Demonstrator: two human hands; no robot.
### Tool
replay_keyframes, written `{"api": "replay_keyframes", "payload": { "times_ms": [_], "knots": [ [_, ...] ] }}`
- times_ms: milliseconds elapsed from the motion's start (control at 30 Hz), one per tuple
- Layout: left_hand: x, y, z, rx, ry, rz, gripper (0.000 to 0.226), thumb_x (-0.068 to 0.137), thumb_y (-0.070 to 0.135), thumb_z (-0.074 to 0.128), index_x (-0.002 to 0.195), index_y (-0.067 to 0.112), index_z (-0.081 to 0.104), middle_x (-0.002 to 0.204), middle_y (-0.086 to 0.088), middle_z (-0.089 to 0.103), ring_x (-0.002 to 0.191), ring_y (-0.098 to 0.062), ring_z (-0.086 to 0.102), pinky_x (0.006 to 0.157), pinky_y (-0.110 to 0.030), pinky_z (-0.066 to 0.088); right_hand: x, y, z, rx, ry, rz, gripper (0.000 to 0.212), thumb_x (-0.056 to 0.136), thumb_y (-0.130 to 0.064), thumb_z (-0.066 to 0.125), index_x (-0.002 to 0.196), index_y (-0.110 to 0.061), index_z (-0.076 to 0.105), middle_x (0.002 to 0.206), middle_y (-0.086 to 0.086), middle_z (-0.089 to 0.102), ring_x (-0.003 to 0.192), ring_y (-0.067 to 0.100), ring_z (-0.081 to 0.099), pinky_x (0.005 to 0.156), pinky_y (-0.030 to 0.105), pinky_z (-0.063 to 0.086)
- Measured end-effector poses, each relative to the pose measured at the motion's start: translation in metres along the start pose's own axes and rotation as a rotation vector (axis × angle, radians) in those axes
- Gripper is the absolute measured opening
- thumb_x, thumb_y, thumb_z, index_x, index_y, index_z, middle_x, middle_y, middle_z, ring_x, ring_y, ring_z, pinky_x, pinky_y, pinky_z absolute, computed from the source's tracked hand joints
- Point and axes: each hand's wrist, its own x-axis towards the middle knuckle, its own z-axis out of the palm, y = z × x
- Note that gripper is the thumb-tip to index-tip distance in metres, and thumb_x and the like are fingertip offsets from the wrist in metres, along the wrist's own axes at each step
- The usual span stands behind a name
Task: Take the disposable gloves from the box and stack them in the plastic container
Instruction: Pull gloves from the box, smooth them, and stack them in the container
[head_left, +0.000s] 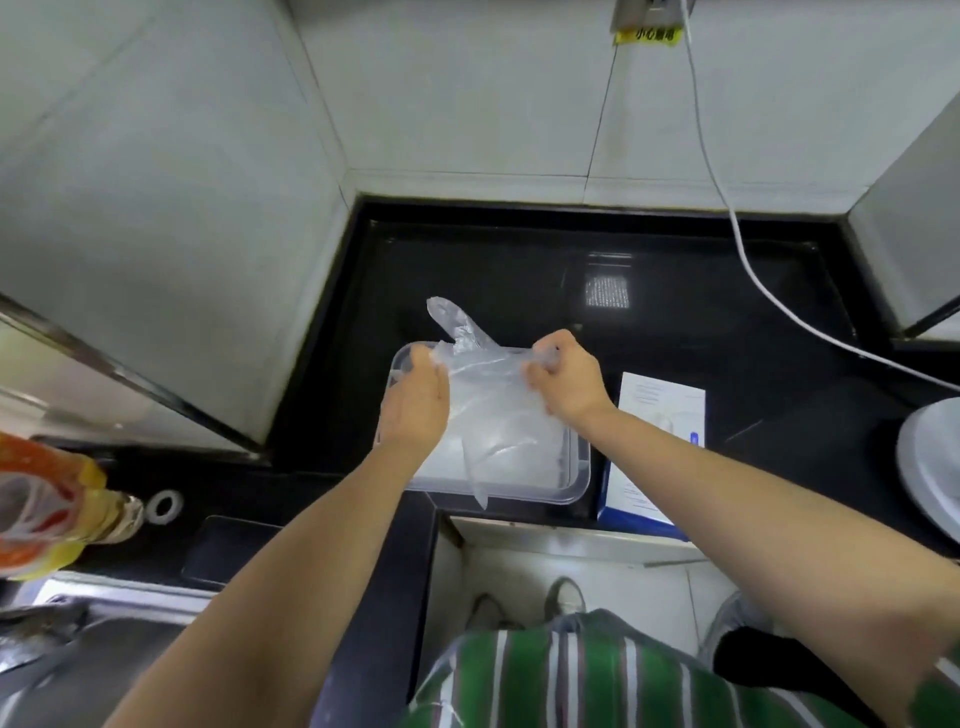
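We are pinching one thin transparent disposable glove (483, 364) stretched between the left grip (415, 400) and right grip (566, 379), just above the clear rectangular plastic container (581, 467). Next, in our judgement: lowering it flat onto the glove stack (524, 452) beneath both grips.

this is a kitchen, a tight corner of one. a glossy black stone countertop (519, 270) runs into pale tiled walls (467, 93). low on the left is a stainless steel sink (104, 649), and near it a bottle (47, 504) with an orange and yellow label, likely cooking oil. a wall socket (647, 13) feeds a white cable (727, 208) trailing over the counter, where a clear plastic container (579, 467) sits.
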Motion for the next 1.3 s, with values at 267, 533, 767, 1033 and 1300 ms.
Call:
{"api": "replay_keyframes", "payload": {
  "times_ms": [267,533,767,1033,1300],
  "knots": [
    [-0.004,0.016,0.018,0.012,-0.128,-0.166,0.033,0.106,0.031,0.028,0.100,0.010,0.053,0.084,-0.012,0.063,0.074,-0.022,0.061,0.064,-0.030,0.046,-0.007,-0.019,0.007,-0.085,0.152,-0.456,0.010,0.091,-0.007,0.061,0.099,-0.013,0.062,0.095,-0.001,0.061,0.078,0.007,0.056,0.071,0.017,0.047],
    [0.001,0.002,0.040,0.120,-0.247,-0.214,0.037,0.103,0.034,0.040,0.134,0.014,0.044,0.109,-0.008,0.064,0.094,-0.024,0.064,0.078,-0.032,0.052,0.002,0.027,0.043,-0.526,-0.420,0.201,0.042,0.098,-0.015,0.056,0.135,-0.024,0.038,0.107,0.006,0.052,0.094,0.024,0.058,0.082,0.030,0.055],
    [-0.001,0.039,0.042,0.273,-0.052,0.363,0.026,0.083,0.005,0.057,0.109,0.012,0.056,0.111,-0.008,0.056,0.099,-0.026,0.055,0.079,-0.034,0.043,0.014,0.037,0.055,-0.756,-0.515,0.225,0.023,0.093,-0.004,0.047,0.114,-0.008,0.050,0.070,0.004,0.049,0.057,0.017,0.048,0.047,0.025,0.040],
    [0.014,0.007,0.070,0.271,-0.567,-0.128,0.049,0.095,0.017,0.051,0.141,0.025,0.035,0.141,-0.015,0.038,0.120,-0.034,0.049,0.095,-0.042,0.046,0.016,0.051,0.054,-0.630,-0.565,0.293,0.089,0.084,0.008,0.060,0.147,-0.035,0.015,0.112,0.010,0.050,0.090,0.027,0.059,0.066,0.032,0.055],
    [0.010,-0.022,0.075,0.441,-0.580,-0.190,0.095,0.082,0.027,0.075,0.148,0.037,0.008,0.152,-0.012,0.009,0.133,-0.033,0.031,0.098,-0.045,0.042,0.005,0.048,0.053,-0.647,-0.651,0.264,0.120,0.079,0.008,0.070,0.152,-0.044,-0.010,0.156,0.007,0.010,0.099,0.027,0.057,0.074,0.032,0.061]
  ]
}}
